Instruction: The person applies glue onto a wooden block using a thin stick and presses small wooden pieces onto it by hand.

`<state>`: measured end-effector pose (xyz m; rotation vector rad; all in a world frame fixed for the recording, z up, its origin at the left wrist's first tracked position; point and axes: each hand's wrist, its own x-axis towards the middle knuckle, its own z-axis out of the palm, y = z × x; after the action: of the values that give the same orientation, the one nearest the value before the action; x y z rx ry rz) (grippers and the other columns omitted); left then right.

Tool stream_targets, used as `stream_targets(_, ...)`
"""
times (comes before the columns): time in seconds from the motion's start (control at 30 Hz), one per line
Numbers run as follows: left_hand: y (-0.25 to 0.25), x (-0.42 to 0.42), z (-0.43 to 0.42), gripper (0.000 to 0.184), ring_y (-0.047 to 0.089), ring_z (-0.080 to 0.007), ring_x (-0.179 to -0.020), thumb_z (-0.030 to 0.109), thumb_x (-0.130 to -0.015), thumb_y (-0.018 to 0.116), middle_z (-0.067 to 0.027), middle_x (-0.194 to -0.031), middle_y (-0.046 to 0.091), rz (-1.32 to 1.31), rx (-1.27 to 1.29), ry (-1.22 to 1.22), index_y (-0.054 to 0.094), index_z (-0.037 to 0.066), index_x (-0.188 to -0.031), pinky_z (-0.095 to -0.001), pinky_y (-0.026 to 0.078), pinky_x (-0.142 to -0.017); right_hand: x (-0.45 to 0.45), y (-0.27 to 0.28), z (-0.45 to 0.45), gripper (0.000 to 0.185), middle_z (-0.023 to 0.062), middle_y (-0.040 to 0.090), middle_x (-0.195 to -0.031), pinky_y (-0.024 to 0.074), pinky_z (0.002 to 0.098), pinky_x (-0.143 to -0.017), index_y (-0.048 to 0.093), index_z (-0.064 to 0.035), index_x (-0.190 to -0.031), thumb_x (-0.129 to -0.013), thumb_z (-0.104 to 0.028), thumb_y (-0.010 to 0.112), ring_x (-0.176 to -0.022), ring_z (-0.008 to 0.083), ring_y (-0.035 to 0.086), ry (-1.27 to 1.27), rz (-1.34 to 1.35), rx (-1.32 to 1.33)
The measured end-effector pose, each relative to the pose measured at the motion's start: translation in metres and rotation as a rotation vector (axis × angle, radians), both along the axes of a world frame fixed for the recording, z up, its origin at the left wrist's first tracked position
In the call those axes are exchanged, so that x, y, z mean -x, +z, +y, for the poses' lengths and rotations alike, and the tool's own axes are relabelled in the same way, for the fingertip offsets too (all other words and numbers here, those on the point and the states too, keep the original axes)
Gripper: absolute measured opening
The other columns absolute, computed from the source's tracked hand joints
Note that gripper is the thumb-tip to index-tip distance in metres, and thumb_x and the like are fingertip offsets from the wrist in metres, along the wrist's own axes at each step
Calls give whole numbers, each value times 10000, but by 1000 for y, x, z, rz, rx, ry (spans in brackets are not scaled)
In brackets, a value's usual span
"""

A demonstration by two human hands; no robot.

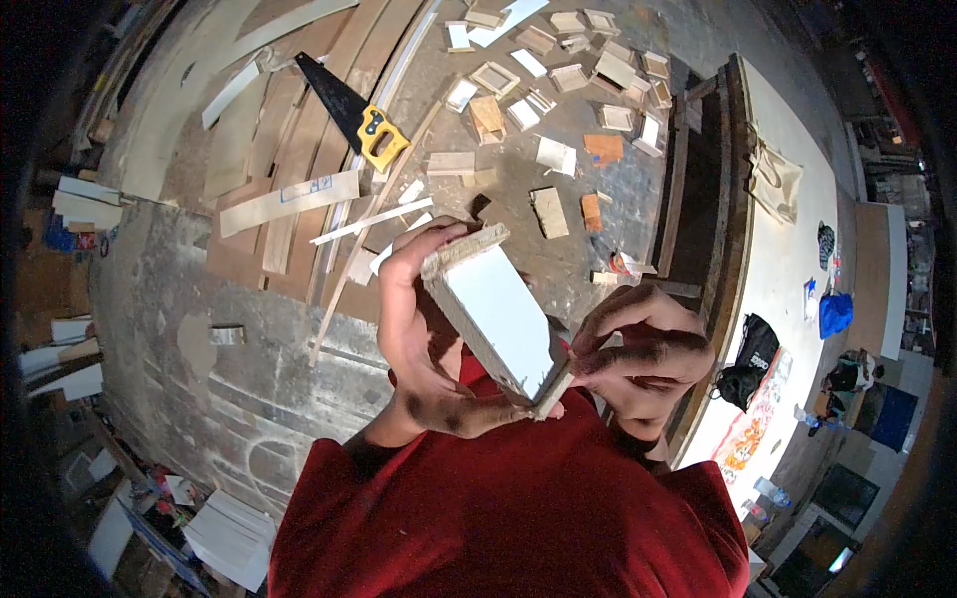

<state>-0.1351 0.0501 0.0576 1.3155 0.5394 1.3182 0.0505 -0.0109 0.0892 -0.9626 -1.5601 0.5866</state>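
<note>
Board (pixel 503 314) sits gripped in my left hand (pixel 424 377). My right hand (pixel 653 344) pinches its end strip (pixel 553 393), fingers narrow.

Workshop floor (pixel 169 399) and tabletop (pixel 788 289), with a panel assembly (pixel 503 314) at the centre of the frame between the left hand (pixel 411 344) and the right hand (pixel 646 357).

At upper left, a handsaw (pixel 351 112) lies across planks (pixel 282 239), above a short board (pixel 289 203) set crosswise on them; small box frames (pixel 494 78) and loose blocks (pixel 548 212) spread from upper centre to upper right. A roll (pixel 227 334) sits at left, stacked panels (pixel 229 538) at lower left. The tabletop, at right, carries a cloth bag (pixel 777 186) toward its upper end and a drawstring bag (pixel 758 344) midway.
</note>
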Motion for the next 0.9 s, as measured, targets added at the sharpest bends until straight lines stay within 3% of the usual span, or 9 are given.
stream_targets(0.1,-4,8,5,1271,600,-280,-1082,611,-419,932,-196,-1275,477,198,-158,165,429,-107,-1339,-378,526,-930,-5,-12,2,214,131,692,-899,538,254,-623,793,-72,-835,-628,-52,844,-775,188,694,34,79,-19)
stream_targets(0.13,-1,10,6,1226,606,-289,-1081,610,-441,922,-206,-1300,454,348,-361,245,456,-95,-1330,-384,531,-927,-6,-15,3,215,140,688,-910,539,251,-630,788,-65,-833,-630,-57,859,-789,188,696,65,127,-21)
stream_targets(0.23,-10,14,0,1145,614,-332,-1085,567,-518,915,-237,-1374,376,487,-238,97,433,-51,-1353,-432,549,-900,-4,-19,3,271,157,679,-961,547,256,-660,784,-57,-873,-630,-98,896,-815,202,696,42,186,50)
stream_targets(0.27,-13,7,-1,1036,601,-327,-1108,422,-557,937,-228,-1330,370,305,-319,168,408,-17,-1333,-415,581,-875,-2,-20,1,271,157,679,-961,547,256,-660,784,-57,-873,-630,-98,896,-815,202,696,43,187,53)
stream_targets(0.37,6,1,4,939,571,-331,-1160,264,-603,961,-209,-1271,366,114,-386,231,385,35,-1309,-422,625,-826,0,-24,0,378,173,671,-1009,560,292,-733,779,-41,-933,-618,-181,934,-860,230,693,15,289,136)
stream_targets(0.47,6,2,7,921,553,-330,-1179,258,-587,969,-197,-1269,365,142,-461,319,423,69,-1303,-447,623,-840,-7,-20,4,571,192,658,-1073,554,358,-838,761,13,-976,-543,-291,976,-941,275,680,93,277,174)
stream_targets(0.57,9,9,10,808,552,-324,-1173,197,-588,961,-167,-1252,378,199,-480,305,503,105,-1248,-452,628,-829,-3,-9,3,626,199,655,-1087,554,367,-832,746,36,-1013,-536,-294,979,-989,278,668,84,300,232)
stream_targets(0.8,-1,8,8,749,576,-309,-1146,148,-579,956,-165,-1269,389,177,-460,317,545,112,-1204,-412,633,-829,-1,-13,-4,688,227,619,-1154,589,346,-827,708,69,-1084,-523,-216,987,-1050,284,641,60,197,311)
stream_targets(0.9,-2,6,7,742,583,-301,-1141,149,-579,956,-164,-1286,393,184,-496,342,555,115,-1202,-399,623,-850,7,-13,-5,689,234,600,-1185,611,332,-812,698,77,-1091,-523,-186,986,-1047,279,640,25,335,371)
